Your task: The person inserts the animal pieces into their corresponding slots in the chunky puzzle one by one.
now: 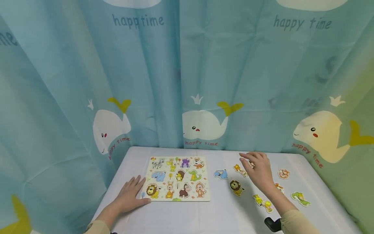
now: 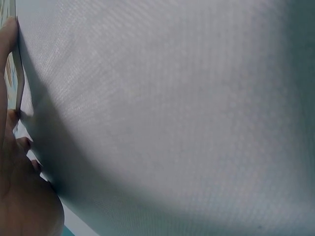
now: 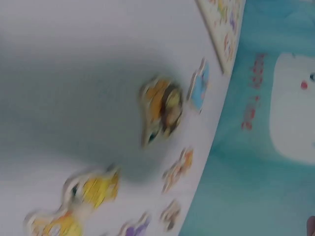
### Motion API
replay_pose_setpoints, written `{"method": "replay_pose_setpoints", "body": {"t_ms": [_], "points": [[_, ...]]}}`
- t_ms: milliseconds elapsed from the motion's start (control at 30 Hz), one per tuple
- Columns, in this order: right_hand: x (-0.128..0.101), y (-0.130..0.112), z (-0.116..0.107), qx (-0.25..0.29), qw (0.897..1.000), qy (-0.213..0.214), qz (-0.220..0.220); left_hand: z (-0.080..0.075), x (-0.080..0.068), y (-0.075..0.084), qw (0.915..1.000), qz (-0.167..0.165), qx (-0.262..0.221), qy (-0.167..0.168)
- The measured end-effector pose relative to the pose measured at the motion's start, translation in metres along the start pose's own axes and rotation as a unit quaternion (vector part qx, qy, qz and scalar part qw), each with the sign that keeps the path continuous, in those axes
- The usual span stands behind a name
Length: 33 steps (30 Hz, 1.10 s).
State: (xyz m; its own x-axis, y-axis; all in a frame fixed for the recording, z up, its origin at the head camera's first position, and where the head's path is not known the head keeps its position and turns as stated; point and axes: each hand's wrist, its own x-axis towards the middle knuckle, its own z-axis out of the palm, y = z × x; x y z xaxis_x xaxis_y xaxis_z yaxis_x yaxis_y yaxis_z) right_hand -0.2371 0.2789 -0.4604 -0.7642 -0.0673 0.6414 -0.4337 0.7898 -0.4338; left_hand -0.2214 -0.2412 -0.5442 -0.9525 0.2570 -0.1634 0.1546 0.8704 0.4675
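Note:
A wooden animal puzzle board (image 1: 184,179) lies on the table, covered with coloured animal pictures. My left hand (image 1: 131,194) rests along its left edge, fingers extended, the thumb at the front left corner. My right hand (image 1: 258,172) hovers over the loose pieces, thumb and fingers apart, with nothing visible between them. Below it are a lion piece (image 1: 236,188), a blue elephant piece (image 1: 220,174) and an orange animal piece (image 1: 240,170). The right wrist view shows the lion piece (image 3: 165,109) lying flat, and a purple piece (image 3: 135,227) that the right hand or arm hides from the head view.
Yellow pieces (image 1: 263,203), a crocodile piece (image 1: 300,198) and an orange tiger-like piece (image 1: 283,174) lie scattered on the right of the white table (image 1: 187,216). A blue whale-print curtain (image 1: 163,81) hangs behind the table and around its sides.

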Motion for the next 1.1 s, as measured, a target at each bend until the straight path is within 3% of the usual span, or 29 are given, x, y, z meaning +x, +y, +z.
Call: {"method": "replay_pose_setpoints", "body": {"t_ms": [200, 633, 1100], "points": [[-0.009, 0.014, -0.022, -0.025, 0.999, 0.0, 0.032, -0.003, -0.003, 0.001, 1.0, 0.002, 0.007, 0.004], [-0.039, 0.033, -0.045, -0.08, 0.989, -0.038, 0.122, -0.002, -0.003, 0.002, 1.0, 0.004, 0.005, -0.001], [-0.074, 0.046, -0.062, -0.103, 0.98, -0.06, 0.157, -0.003, -0.002, 0.002, 0.9999, 0.007, 0.014, -0.003]]}}
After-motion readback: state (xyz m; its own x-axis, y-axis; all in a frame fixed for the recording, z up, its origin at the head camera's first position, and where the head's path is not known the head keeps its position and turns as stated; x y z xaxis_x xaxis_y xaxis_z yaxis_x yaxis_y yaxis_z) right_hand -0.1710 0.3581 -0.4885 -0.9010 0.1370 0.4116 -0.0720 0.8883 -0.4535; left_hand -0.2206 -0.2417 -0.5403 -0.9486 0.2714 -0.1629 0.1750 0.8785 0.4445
